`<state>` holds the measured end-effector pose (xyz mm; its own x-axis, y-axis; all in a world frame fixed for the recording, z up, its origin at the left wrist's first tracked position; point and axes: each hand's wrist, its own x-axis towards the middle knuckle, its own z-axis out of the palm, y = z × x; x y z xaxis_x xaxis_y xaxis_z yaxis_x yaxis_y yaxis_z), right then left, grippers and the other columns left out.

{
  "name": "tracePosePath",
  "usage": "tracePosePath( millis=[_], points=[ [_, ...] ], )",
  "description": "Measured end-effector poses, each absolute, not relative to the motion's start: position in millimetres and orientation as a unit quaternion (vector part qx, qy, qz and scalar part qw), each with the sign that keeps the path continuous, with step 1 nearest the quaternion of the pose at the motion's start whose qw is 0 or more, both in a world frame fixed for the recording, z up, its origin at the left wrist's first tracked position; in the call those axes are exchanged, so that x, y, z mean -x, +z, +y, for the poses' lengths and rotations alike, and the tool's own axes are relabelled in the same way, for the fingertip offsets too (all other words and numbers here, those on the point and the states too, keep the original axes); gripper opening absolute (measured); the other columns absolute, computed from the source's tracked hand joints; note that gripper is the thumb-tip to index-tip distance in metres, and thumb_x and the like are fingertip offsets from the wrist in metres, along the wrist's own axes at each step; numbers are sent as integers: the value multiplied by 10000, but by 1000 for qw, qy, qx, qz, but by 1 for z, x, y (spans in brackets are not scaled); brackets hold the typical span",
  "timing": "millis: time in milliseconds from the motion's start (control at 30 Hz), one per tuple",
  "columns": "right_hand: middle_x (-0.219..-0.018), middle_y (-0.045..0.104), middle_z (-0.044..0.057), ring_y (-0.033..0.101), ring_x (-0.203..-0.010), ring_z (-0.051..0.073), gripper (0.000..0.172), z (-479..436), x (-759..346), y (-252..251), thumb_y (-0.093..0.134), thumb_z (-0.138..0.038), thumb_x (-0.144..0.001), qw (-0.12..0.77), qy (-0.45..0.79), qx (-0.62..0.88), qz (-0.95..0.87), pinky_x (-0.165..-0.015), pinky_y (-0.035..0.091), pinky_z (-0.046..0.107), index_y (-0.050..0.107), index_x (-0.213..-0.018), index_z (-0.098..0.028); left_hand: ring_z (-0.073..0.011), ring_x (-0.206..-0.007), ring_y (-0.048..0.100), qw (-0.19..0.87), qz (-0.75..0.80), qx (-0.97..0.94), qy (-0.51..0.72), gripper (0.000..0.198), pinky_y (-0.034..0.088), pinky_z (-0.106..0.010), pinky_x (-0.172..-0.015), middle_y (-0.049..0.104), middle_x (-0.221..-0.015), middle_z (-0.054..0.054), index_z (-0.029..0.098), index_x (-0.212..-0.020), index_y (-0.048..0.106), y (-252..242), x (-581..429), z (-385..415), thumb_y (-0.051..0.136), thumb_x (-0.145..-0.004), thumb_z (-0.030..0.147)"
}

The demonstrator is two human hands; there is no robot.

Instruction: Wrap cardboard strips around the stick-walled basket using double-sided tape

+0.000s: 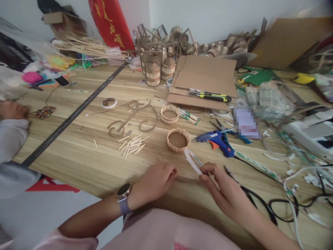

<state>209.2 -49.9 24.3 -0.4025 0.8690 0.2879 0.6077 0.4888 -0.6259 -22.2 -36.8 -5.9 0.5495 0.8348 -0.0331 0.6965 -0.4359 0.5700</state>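
Observation:
My right hand [221, 184] pinches a white wrapper strip [194, 164] with green print, bent into a narrow loop. The strip's far end reaches the near rim of a round basket [178, 140] edged with short wooden sticks; whether they touch I cannot tell. Resting by the table's front edge, my left hand [157, 178] is closed, its fingers curled inward, and what they hold, if anything, is hidden. A blue hot glue gun [215, 140] lies right of the basket, its nozzle towards the rim. A similar round basket [170, 114] sits just behind.
Loose short sticks [133, 145] and curled brown strips [117, 127] lie left of the baskets. Cardboard sheets [205, 73] carry utility knives [210, 96]. Cables [270, 208] tangle at right. Small stick-sided models [153, 73] stand behind. Another person's hand [13, 110] is at far left.

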Motion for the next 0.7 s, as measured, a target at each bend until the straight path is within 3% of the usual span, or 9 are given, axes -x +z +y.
tracePosePath(
  millis=[267, 500, 600, 700],
  points=[
    [-770, 617, 33, 615, -698, 190, 99, -49, -198, 11, 429, -157, -986, 273, 126, 393, -869, -634, 511, 299, 476, -938, -229, -184, -879, 665, 450, 507, -682, 276, 185, 508, -291, -750, 691, -951, -37, 202, -1082, 531, 1, 25, -45, 558, -954, 333],
    [-748, 655, 34, 608, -672, 198, 117, -46, -196, 11, 441, -132, -994, 249, 3, 372, -894, -651, 446, 317, 515, -937, -203, -154, -803, 622, 414, 470, -720, 298, 169, 463, -264, -733, 658, -857, -14, 193, -913, 567, 8, 23, -47, 473, -999, 304],
    [-769, 675, 42, 614, -684, 198, 116, -46, -200, 14, 433, -136, -1010, 256, -34, 382, -887, -672, 428, 317, 539, -1040, -172, -151, -802, 614, 392, 419, -762, 302, 158, 467, -258, -746, 658, -856, -18, 186, -908, 581, 8, 23, -52, 473, -997, 260],
    [-775, 677, 36, 610, -684, 192, 144, -45, -206, 19, 411, -154, -1020, 234, -39, 387, -891, -669, 421, 315, 550, -1005, -185, -158, -836, 629, 375, 408, -774, 306, 148, 491, -272, -783, 673, -894, -33, 178, -964, 602, 7, 24, -57, 468, -995, 235]
  ],
)
